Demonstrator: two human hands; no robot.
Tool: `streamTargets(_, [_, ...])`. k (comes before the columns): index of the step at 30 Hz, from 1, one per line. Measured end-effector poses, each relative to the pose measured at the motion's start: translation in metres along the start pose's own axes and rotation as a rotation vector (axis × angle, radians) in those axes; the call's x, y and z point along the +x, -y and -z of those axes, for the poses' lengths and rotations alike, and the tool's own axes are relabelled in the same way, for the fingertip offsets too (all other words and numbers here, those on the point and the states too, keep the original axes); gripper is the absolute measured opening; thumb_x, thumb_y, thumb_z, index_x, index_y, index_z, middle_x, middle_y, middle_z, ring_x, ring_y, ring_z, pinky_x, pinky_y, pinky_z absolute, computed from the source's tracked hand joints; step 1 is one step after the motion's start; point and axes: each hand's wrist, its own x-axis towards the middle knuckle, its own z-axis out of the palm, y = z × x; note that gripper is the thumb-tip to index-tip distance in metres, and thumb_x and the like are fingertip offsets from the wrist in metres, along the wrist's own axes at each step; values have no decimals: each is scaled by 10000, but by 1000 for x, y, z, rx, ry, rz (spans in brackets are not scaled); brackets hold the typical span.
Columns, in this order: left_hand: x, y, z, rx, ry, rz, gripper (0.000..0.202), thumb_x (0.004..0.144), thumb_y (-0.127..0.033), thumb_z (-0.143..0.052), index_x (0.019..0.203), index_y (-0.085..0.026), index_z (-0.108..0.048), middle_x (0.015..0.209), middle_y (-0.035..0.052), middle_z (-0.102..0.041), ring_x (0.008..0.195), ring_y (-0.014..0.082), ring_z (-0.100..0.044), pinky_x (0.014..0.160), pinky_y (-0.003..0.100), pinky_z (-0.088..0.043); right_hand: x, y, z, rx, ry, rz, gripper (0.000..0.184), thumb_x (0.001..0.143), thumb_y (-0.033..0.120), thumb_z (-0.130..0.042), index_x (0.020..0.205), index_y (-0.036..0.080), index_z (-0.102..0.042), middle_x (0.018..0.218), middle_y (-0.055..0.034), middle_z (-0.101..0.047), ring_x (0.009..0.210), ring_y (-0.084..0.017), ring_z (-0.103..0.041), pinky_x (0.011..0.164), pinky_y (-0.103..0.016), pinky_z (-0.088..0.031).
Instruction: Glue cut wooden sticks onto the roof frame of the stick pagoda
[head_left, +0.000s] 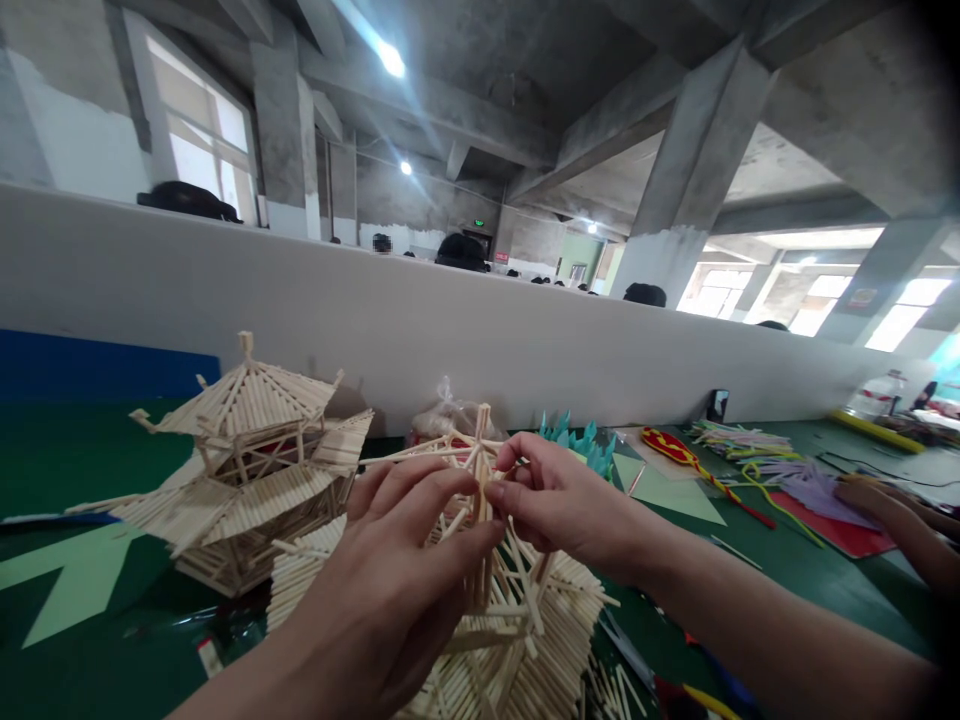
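Note:
A pavilion model built of thin wooden sticks [517, 655] stands in front of me, its upper roof an open frame around a central post [484, 418]. My left hand [409, 545] has thumb and fingers closed on sticks of that roof frame near the post. From the right, my right hand [559, 500] pinches at the same spot, index finger and thumb together; what lies between its fingertips is too small to make out. A second stick pavilion [255, 450] with covered roofs stands to the left.
A pale partition [375, 330] runs behind the green table. Scissors [626, 645] and loose sticks [619, 690] lie at the lower right. Beyond are teal paper leaves [577, 440], a red-and-yellow ornament [675, 450] and paper strips [742, 440]. Another person's hand [870, 495] rests at the far right.

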Motion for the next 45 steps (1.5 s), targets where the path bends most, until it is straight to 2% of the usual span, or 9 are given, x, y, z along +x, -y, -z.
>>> streamTargets(17, [-1, 2, -3, -3, 5, -11, 339, 754, -28, -379, 981, -231, -529, 1146, 72, -451, 1096, 263, -351, 854, 468, -309, -2, -6, -2, -4, 5, 42, 160, 802, 205, -529, 823, 182, -373, 523, 86, -402, 434, -29, -312, 387, -169, -210])
streamTargets(22, [-2, 3, -4, -4, 7, 2, 344, 751, -33, -386, 992, -240, -521, 1123, 73, -463, 1086, 265, -354, 850, 479, -308, -3, -3, -2, 76, 23, 7, 178, 798, 183, -531, 835, 181, -357, 509, 95, -412, 413, -17, -320, 384, -163, -205])
streamTargets(32, [-2, 2, -5, -12, -36, 3, 359, 718, -38, -409, 981, -256, -519, 1107, 62, -490, 1080, 254, -370, 857, 466, -324, 1, -4, -6, 141, -43, 33, 208, 759, 174, -568, 814, 179, -367, 567, 80, -419, 439, -22, -314, 401, -172, -208])
streamTargets(39, [-2, 4, -6, -19, -4, -27, 345, 724, -22, -381, 976, -219, -509, 1115, 81, -462, 1076, 251, -373, 857, 472, -317, 0, -1, -5, 108, -34, 4, 196, 775, 164, -547, 824, 178, -358, 560, 85, -402, 445, -25, -294, 400, -170, -203])
streamTargets(45, [-2, 4, -5, -18, 17, -21, 308, 736, -42, -373, 956, -217, -500, 1104, 85, -457, 1072, 247, -368, 848, 467, -320, -1, -4, -7, 108, -57, 7, 205, 766, 185, -567, 809, 180, -367, 554, 79, -432, 424, -23, -339, 388, -159, -226])
